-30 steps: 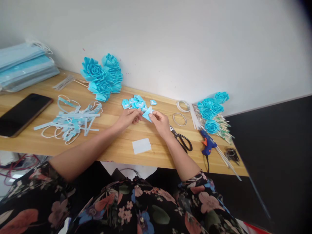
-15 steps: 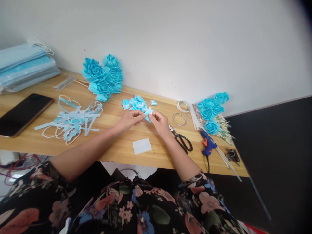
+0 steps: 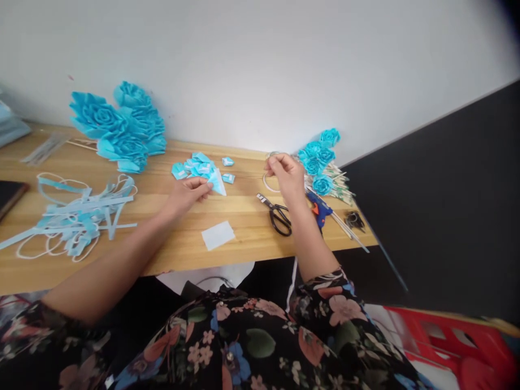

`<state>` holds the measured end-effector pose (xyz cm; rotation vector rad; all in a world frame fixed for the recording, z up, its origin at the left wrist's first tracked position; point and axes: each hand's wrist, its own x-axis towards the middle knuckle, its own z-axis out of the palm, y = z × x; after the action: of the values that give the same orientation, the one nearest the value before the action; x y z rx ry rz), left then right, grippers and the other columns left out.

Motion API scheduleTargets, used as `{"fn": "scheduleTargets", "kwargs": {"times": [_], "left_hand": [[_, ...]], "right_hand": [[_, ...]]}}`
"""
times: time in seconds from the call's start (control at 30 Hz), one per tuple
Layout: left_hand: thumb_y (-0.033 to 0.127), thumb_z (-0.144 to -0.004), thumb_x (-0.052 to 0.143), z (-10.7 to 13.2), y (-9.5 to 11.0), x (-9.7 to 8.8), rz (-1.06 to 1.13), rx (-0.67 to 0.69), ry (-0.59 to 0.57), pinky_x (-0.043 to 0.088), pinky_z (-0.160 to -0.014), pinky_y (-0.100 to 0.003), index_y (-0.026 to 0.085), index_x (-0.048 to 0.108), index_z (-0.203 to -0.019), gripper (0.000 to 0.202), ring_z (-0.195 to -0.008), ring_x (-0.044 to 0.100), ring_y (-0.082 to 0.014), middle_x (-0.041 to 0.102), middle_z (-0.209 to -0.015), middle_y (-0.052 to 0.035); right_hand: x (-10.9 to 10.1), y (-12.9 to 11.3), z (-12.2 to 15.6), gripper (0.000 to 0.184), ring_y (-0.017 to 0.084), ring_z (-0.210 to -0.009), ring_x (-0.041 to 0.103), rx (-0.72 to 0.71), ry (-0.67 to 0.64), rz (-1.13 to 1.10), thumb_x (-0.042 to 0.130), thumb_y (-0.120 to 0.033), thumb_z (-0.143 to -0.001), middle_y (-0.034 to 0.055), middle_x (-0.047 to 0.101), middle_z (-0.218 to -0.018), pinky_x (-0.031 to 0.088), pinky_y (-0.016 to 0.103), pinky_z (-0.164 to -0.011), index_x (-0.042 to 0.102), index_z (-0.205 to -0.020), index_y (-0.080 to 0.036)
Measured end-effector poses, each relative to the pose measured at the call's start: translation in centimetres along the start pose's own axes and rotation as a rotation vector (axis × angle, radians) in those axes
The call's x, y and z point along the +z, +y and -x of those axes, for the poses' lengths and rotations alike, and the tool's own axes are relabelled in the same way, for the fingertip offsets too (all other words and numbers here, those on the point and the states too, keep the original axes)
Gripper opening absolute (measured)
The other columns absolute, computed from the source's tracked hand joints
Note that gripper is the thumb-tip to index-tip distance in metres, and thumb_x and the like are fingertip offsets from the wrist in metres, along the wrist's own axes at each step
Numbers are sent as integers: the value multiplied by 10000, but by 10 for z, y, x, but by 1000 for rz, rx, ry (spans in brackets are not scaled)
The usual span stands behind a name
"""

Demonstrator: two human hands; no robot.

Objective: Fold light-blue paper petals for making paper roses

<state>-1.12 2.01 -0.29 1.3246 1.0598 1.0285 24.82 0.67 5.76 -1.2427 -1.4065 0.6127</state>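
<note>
My left hand (image 3: 189, 192) pinches a light blue and white folded piece of thin sheet (image 3: 218, 183) between thumb and fingers, holding it just above the table at the near right edge of a loose pile of small folded blue pieces (image 3: 195, 164). My right hand (image 3: 288, 176) is raised farther right, thumb and fingertips drawn close together; I cannot tell whether anything is between them. A thin pale ring (image 3: 266, 185) shows just beneath it.

Two single small folded pieces lie right of the pile, one farther (image 3: 228, 161) and one nearer (image 3: 228, 178). Nearer me, between my forearms, a flat pale rectangular sheet (image 3: 218, 235) lies on the light wooden table (image 3: 246, 208). Black-handled metal scissors (image 3: 279, 219) lie left of my right forearm, and a blue glue gun with an orange trigger (image 3: 319, 210) lies right of it, partly hidden.

Far right, small bright blue flowers (image 3: 319, 155) rest by a bundle of sticks (image 3: 341, 184). Far left is a larger cluster of bright blue ruffled flowers (image 3: 125, 127); nearer on that side lies a tangle of pale blue strips and white cords (image 3: 83, 211), with a dark phone (image 3: 10, 195) at the left edge.
</note>
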Motion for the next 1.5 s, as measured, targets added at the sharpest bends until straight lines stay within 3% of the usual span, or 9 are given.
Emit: {"fn": "scheduleTargets", "kwargs": {"times": [0.17, 0.27, 0.37, 0.5, 0.67, 0.83, 1.0, 1.33, 1.5], "left_hand": [[447, -662, 744, 1, 0, 0, 13, 9, -2, 394, -547, -229, 165, 652, -639, 298, -544, 498, -97, 610, -607, 3], [446, -651, 746, 2, 1, 1, 21, -3, -3, 393, -541, -229, 164, 648, -629, 299, -538, 493, -96, 610, -597, 2], [451, -650, 746, 3, 2, 3, 17, -3, -14, 389, -537, -225, 163, 650, -632, 304, -532, 487, -91, 608, -591, 3], [470, -664, 739, 2, -1, 3, 8, 3, -58, 386, -534, -224, 157, 650, -642, 326, -529, 487, -86, 614, -603, 1], [480, -677, 741, 2, -3, 2, 20, -5, -116, 386, -551, -228, 155, 646, -666, 338, -544, 493, -88, 617, -618, 5], [470, -685, 744, 5, 2, 2, 130, -38, -161, 388, -560, -233, 151, 625, -633, 345, -542, 499, -88, 600, -598, 0], [451, -693, 747, 6, 3, 4, 214, -55, -189, 385, -551, -231, 149, 629, -650, 327, -537, 495, -83, 597, -605, 1], [466, -708, 718, 6, 3, 4, 140, -37, -151, 387, -551, -241, 159, 608, -634, 335, -532, 477, -91, 572, -591, 3], [478, -705, 716, 6, 6, 6, 87, -17, -144, 390, -562, -238, 157, 607, -631, 347, -541, 472, -88, 568, -591, 10]], "right_hand": [[-31, 23, 34, 184, 135, -683, 578, 64, -120, 309, 576, -329, -855, 3, 668, -749, 429, 262, -661, 660, -791, -178], [-39, 40, 58, 180, 172, -747, 621, 59, -176, 552, 572, -315, -859, 28, 718, -860, 436, 288, -689, 701, -891, -194], [-38, 45, 70, 206, 190, -790, 641, 14, -169, 617, 547, -315, -875, 48, 727, -926, 463, 308, -720, 706, -949, -205], [-23, 34, 68, 229, 190, -801, 652, 10, -144, 513, 536, -334, -882, 53, 730, -942, 497, 323, -747, 707, -977, -215], [14, 20, 54, 235, 182, -828, 654, -30, -225, 348, 547, -299, -870, 46, 723, -965, 525, 316, -730, 693, -1041, -228], [40, 16, 44, 357, 226, -1115, 580, -355, -311, 370, 545, -203, -869, 72, 645, -1205, 521, 384, -873, 606, -1215, -265], [50, 17, 34, 326, 244, -1258, 483, -560, -384, 389, 556, -181, -879, 53, 568, -1321, 383, 494, -1073, 621, -1174, -303], [62, 21, 29, 66, 244, -1232, 500, -359, -445, 199, 654, -303, -849, 44, 587, -1279, 429, 460, -1020, 718, -856, -290], [67, 20, 36, 122, 215, -1168, 566, -180, -409, 56, 655, -364, -844, 59, 629, -1205, 404, 421, -1053, 676, -835, -244]]}}
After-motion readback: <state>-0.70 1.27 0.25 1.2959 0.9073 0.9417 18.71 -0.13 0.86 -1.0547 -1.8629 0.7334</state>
